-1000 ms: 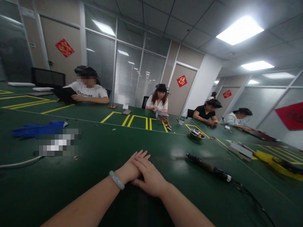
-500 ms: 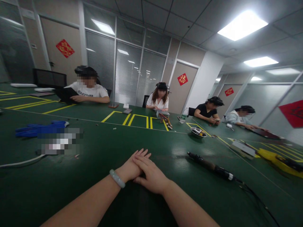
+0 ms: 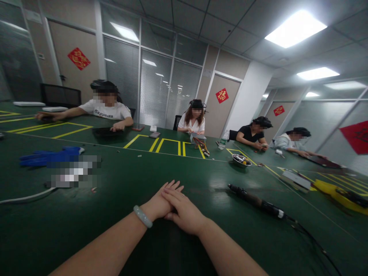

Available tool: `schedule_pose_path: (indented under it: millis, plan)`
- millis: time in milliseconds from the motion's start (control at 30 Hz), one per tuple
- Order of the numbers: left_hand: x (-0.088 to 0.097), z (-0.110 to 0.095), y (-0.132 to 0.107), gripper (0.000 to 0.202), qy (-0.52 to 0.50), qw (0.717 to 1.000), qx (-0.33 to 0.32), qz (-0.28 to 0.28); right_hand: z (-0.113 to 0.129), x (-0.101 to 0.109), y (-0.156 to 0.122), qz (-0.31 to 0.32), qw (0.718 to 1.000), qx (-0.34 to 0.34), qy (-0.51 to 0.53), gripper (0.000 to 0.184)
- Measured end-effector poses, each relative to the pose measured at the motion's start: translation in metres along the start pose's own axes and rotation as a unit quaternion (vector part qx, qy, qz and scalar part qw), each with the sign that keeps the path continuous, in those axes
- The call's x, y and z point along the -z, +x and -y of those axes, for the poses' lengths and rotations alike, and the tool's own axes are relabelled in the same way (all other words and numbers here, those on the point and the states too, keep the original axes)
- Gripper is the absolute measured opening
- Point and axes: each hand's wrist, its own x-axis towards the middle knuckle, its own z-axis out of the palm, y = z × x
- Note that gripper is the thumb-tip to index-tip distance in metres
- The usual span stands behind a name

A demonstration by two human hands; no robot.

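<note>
My left hand lies flat on the green table, its fingers stretched out and partly covered. Across its back rests my right hand, also flat with fingers extended, wearing a ring. Neither hand holds anything. A pale green bangle circles my left wrist. To the right of my hands lies a black electric screwdriver with a cable running off toward the lower right. Further off to the left are a blue glove and a blurred-out object with a white cord.
A metal bowl of small parts and a plastic bottle stand ahead. Beyond them, a person handles a metal box with bundled wires. Yellow tape marks the table. A yellow object sits at the right. Several co-workers sit around.
At the far left, a co-worker has lowered a dark flat object to the table and stretched one arm out toward the left. My hands stay essentially still.
</note>
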Motion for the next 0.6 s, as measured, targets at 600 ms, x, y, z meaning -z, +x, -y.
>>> schedule_pose_path:
  millis: [600]
  plan:
    - [0.025, 0.001, -0.006, 0.053, -0.116, 0.99, 0.069, -0.03, -0.19, 0.114, -0.181, -0.505, 0.532, -0.639, -0.231, 0.069]
